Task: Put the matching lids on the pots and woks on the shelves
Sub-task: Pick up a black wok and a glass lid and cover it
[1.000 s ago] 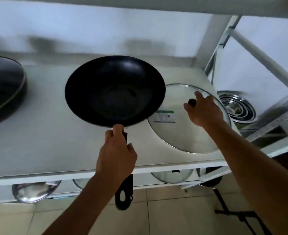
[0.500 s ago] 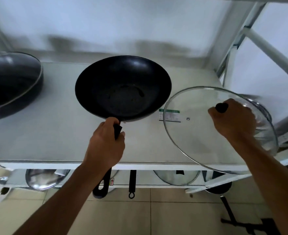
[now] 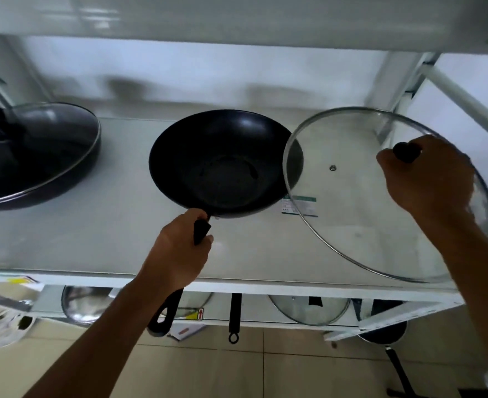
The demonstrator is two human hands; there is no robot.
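Observation:
A black wok (image 3: pixel 222 165) sits uncovered in the middle of the white shelf (image 3: pixel 93 242). My left hand (image 3: pixel 179 251) grips its black handle at the shelf's front edge. My right hand (image 3: pixel 426 179) holds the black knob of a large glass lid (image 3: pixel 352 225) with a steel rim. The lid is lifted and tilted to the right of the wok, and its left edge overlaps the wok's right rim. A green and white label sticks to the lid's lower left.
A second dark wok with a glass lid on it (image 3: pixel 36 156) stands at the shelf's left end. On the lower shelf lie a steel bowl (image 3: pixel 84 305), another glass lid (image 3: pixel 309 310) and hanging pan handles (image 3: pixel 234 317). A white shelf post (image 3: pixel 467 101) slants at the right.
My right hand has lifted the glass lid off the shelf and carried it up and leftward until its edge overlaps the wok. My left hand keeps its hold on the wok's handle.

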